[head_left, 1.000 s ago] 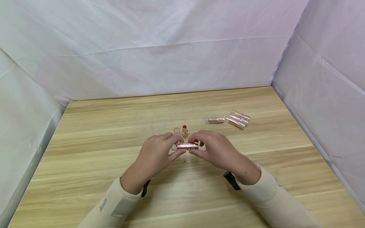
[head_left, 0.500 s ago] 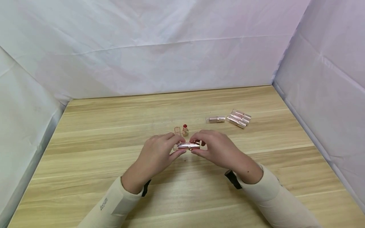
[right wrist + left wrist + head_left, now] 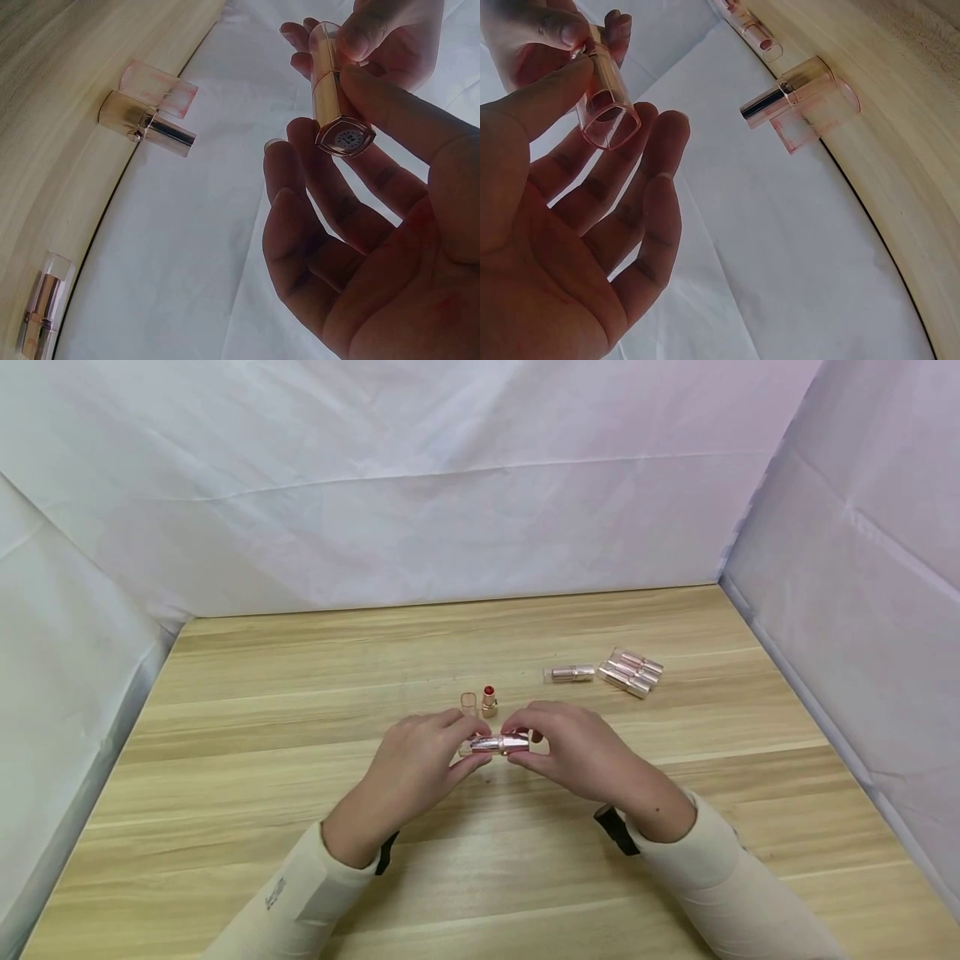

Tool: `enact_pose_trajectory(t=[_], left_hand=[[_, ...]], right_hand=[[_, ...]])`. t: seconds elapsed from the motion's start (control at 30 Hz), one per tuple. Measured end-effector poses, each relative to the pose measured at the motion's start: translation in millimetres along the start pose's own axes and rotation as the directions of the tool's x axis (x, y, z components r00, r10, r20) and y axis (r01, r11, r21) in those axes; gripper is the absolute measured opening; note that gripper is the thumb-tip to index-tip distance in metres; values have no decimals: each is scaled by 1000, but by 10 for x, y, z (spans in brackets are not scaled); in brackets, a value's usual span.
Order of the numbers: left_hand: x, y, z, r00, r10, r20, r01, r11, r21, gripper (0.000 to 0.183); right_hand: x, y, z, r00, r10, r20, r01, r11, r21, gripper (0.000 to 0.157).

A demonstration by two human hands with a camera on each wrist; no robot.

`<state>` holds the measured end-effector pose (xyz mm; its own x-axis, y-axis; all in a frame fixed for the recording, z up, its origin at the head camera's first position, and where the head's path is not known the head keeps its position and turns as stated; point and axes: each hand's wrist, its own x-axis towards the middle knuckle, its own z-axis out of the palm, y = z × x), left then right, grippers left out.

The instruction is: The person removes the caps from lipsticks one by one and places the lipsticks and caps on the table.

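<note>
A capped lipstick (image 3: 501, 743) is held level just above the table, between both hands. My left hand (image 3: 420, 762) pinches its clear cap end with thumb and forefinger. At the other end my right hand (image 3: 573, 750) pinches the shiny base; a round label shows on the lipstick's bottom (image 3: 349, 139) in the right wrist view. The remaining fingers of both hands are loosely bent. Just beyond the fingers stands an uncapped red lipstick (image 3: 489, 703), upright on the table. Beside it on the left is a clear pink-rimmed cap (image 3: 468, 703).
Farther back to the right, a capped lipstick (image 3: 570, 673) lies on its side. Several more capped lipsticks (image 3: 630, 672) lie side by side just right of it. White cloth (image 3: 420, 543) hangs behind and at both sides of the wooden table (image 3: 262, 693).
Both hands keep their pinch on the lipstick, and the reflections on its tube have changed slightly. The whole head view has shifted a little; the lipsticks on the table look unmoved.
</note>
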<state>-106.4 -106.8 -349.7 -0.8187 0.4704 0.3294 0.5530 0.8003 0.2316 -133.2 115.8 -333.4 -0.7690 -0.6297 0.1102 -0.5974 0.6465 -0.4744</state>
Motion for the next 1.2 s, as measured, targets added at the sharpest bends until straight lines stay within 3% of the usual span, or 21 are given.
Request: enact_pose_trajectory(t=[0.47,1.2], left_hand=[[19,20,5,1000,22,16,-21,1000,-8,22],[0,25,-5,998,-5,65,5,1000,6,23]], right_hand=[[-12,10,-10,1000,-13,1,13,999,-42,21],[-4,15,12,999,-48,11,48,998,-52,21]])
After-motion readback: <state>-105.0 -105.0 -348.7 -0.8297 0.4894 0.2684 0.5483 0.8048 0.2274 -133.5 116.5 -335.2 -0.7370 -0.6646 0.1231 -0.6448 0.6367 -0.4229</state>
